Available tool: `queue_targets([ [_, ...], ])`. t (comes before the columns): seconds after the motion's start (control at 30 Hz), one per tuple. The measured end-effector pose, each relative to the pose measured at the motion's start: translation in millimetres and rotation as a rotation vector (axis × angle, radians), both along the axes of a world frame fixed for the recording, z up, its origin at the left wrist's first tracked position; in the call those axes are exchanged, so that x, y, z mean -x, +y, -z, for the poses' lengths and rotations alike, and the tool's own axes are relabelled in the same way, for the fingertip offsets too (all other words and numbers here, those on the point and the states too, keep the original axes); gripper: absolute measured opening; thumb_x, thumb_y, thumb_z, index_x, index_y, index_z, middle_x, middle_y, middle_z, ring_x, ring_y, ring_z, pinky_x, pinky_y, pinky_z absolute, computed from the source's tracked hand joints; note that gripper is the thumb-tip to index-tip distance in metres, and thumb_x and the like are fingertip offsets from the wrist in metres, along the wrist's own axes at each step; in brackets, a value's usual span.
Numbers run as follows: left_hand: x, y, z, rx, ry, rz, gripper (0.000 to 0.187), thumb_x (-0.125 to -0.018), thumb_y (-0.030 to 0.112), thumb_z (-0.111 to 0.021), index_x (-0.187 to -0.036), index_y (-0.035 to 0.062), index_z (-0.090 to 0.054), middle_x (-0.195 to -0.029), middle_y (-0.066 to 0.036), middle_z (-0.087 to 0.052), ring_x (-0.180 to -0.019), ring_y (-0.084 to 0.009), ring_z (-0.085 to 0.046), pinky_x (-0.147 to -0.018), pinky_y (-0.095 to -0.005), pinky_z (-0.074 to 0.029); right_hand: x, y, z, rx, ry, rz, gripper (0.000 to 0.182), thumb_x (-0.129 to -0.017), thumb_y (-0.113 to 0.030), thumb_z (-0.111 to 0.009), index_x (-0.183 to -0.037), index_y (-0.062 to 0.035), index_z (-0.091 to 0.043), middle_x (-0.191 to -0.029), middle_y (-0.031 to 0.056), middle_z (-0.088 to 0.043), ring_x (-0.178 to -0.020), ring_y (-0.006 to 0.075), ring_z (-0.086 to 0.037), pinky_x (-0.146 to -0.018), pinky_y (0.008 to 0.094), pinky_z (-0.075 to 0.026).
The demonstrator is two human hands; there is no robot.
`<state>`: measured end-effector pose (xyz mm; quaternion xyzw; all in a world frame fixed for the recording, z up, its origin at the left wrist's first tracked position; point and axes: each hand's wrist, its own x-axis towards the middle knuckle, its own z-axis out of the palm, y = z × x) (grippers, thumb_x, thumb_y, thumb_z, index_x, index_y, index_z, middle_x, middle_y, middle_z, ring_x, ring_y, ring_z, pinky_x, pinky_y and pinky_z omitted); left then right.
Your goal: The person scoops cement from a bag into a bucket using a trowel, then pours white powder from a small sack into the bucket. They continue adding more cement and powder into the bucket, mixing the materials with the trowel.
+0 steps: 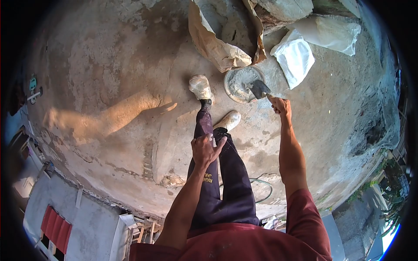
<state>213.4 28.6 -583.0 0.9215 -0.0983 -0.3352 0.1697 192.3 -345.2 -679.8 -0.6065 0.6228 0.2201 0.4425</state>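
A trowel (260, 88) with a dark blade has its handle in my right hand (280, 105), whose fingers are wrapped round it. The blade's tip meets the grey powdery mix in a round basin (229, 87) on the ground. My left hand (207, 150) rests on my left knee, fingers spread and holding nothing. Just beyond the basin stands an open brown paper sack (207, 39), with grey material inside. To the right of it lies a white plastic bag (294, 56).
Another whitish bag (333, 32) and large rocks (283, 9) are at the top right. A thin hose (266, 198) curls on the ground right of my legs. A sunlit sandy streak (126, 114) crosses the concrete on the left.
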Motion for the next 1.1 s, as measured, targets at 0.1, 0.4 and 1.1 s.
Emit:
queue_targets([
  [0.1,2.4,1.9,3.7,0.027,0.006,-0.011,0.069,-0.084,0.065,-0.069,-0.108,-0.0001,-0.074,-0.095,-0.019,-0.075,-0.094,-0.0333,-0.071,-0.097,-0.0454,-0.046,11.1,4.1,-1.8,-0.037,-0.01,0.039,0.031,-0.086,-0.03,-0.073,-0.08,0.0012,-0.07,-0.066,0.0082,-0.062,-0.048,0.0111,-0.05,-0.041,0.0292,-0.037],
  [0.4,2.5,0.0,4.2,0.072,-0.099,0.007,0.07,-0.082,0.065,-0.072,-0.104,-0.0015,-0.074,-0.09,-0.018,-0.075,-0.088,-0.034,-0.07,-0.091,-0.0451,-0.049,-12.2,11.6,-37.3,0.035,-0.098,-0.101,0.032,-0.092,-0.032,-0.068,-0.098,-0.0017,-0.077,-0.067,0.0052,-0.062,-0.051,0.0091,-0.051,-0.044,0.0283,-0.039],
  [1.1,-1.7,-6.5,-2.0,0.081,-0.082,-0.009,0.068,-0.083,0.062,-0.072,-0.104,-0.0022,-0.074,-0.09,-0.021,-0.074,-0.086,-0.0371,-0.071,-0.091,-0.0465,-0.049,12.8,39.5,-25.3,0.227,-0.16,-0.189,0.04,-0.092,-0.038,-0.065,-0.1,-0.0007,-0.077,-0.058,0.0051,-0.059,-0.05,0.0126,-0.056,-0.047,0.0324,-0.046],
])
